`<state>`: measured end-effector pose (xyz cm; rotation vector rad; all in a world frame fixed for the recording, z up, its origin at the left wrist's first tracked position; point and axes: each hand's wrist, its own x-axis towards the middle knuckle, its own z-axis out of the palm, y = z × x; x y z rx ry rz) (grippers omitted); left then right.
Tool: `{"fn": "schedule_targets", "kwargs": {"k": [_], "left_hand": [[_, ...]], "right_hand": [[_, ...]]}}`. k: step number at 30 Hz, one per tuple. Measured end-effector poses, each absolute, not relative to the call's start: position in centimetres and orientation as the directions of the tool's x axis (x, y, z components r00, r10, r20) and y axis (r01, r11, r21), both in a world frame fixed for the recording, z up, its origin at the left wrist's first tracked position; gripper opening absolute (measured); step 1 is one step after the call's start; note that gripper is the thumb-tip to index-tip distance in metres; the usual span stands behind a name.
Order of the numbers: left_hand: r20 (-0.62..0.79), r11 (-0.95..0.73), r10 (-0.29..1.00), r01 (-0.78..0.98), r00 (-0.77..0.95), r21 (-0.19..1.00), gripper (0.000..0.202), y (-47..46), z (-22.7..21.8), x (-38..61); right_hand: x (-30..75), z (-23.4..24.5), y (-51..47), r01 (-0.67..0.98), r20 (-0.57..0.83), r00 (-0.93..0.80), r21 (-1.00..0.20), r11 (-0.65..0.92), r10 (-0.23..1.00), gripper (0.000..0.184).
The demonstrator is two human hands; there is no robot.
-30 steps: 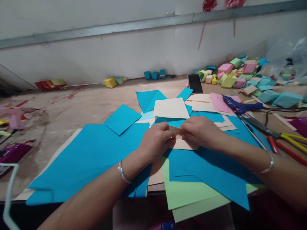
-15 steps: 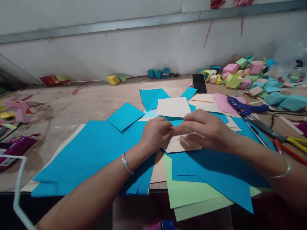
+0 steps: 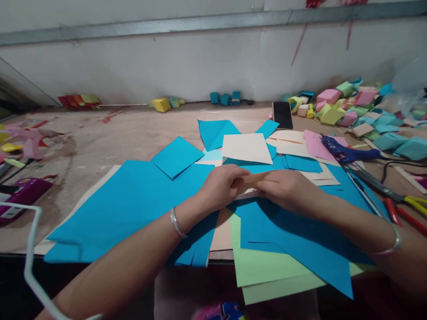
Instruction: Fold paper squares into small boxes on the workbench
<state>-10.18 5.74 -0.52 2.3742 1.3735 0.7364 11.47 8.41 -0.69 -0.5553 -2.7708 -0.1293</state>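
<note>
Between my two hands is a small cream piece of paper [image 3: 254, 179], folded or bent, with much of it hidden by my fingers. My left hand [image 3: 222, 183] pinches its left end, fingers closed. On the right end, my right hand [image 3: 287, 186] grips with thumb and fingers pressed together. Both hands are just above large blue paper sheets [image 3: 140, 209]. A cream square [image 3: 247, 148] lies just beyond them, and a blue square [image 3: 178, 157] lies to their left. Light green sheets [image 3: 267, 266] stick out under the blue at the front edge.
At right lie a blue glue gun [image 3: 350, 153], scissors [image 3: 373, 182] and a pen [image 3: 365, 194]. A phone [image 3: 282, 115] sits near the wall, beside a heap of folded paper shapes [image 3: 363, 109]. A pink glue gun [image 3: 30, 141] and purple device [image 3: 25, 198] are at left.
My right hand has closed down onto the cream paper, its raised fingers now lowered and nearer my left hand. Less of the paper shows. The camera view has shifted slightly.
</note>
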Motion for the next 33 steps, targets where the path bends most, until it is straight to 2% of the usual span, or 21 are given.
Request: {"fn": "schedule_targets", "kwargs": {"k": [3, 7, 13, 18, 22, 25, 28, 30, 33], "left_hand": [[0.266, -0.504, 0.864, 0.715, 0.428, 0.485, 0.029, 5.6, -0.3, -10.1], [0.291, -0.518, 0.855, 0.728, 0.43, 0.448, 0.026, 5.6, -0.4, -10.1], [0.275, -0.523, 0.852, 0.744, 0.445, 0.417, 0.025, 5.7, -0.5, -10.1], [0.267, -0.464, 0.885, 0.783, 0.382, 0.415, 0.021, 5.7, -0.4, -10.2], [0.335, -0.449, 0.889, 0.744, 0.313, 0.495, 0.026, 6.0, -0.2, -10.6], [0.429, -0.33, 0.903, 0.662, 0.014, 0.673, 0.034, 6.4, 0.3, -11.0], [0.325, -0.223, 0.92, 0.391, -0.218, 0.893, 0.034, 6.6, 0.7, -10.9], [0.172, -0.141, 0.964, 0.158, -0.204, 0.977, 0.029, 6.5, 0.8, -10.7], [-0.009, -0.01, 0.987, -0.122, -0.159, 0.993, 0.023, 6.2, 0.7, -10.3]], "right_hand": [[10.9, -0.4, 8.0, 0.497, 0.371, -0.817, 0.064, 0.865, 0.442, 0.023], [10.9, 0.4, 8.0, 0.558, 0.443, -0.76, 0.072, 0.827, 0.475, 0.012], [12.3, 0.1, 10.0, 0.436, 0.265, -0.855, -0.101, 0.894, 0.446, 0.008], [12.4, 0.2, 9.9, 0.451, 0.221, -0.867, -0.029, 0.892, 0.446, 0.011], [12.3, 0.5, 9.8, 0.487, 0.216, -0.848, -0.041, 0.872, 0.484, 0.013], [12.4, 1.0, 10.0, 0.568, 0.293, -0.745, -0.192, 0.8, 0.599, 0.027], [12.2, 1.5, 10.0, 0.612, 0.296, -0.567, -0.474, 0.633, 0.769, 0.031], [12.0, 1.6, 9.7, 0.587, 0.227, -0.489, -0.629, 0.51, 0.842, 0.029], [11.6, 1.4, 9.3, 0.56, 0.185, -0.452, -0.703, 0.439, 0.873, 0.026]]}}
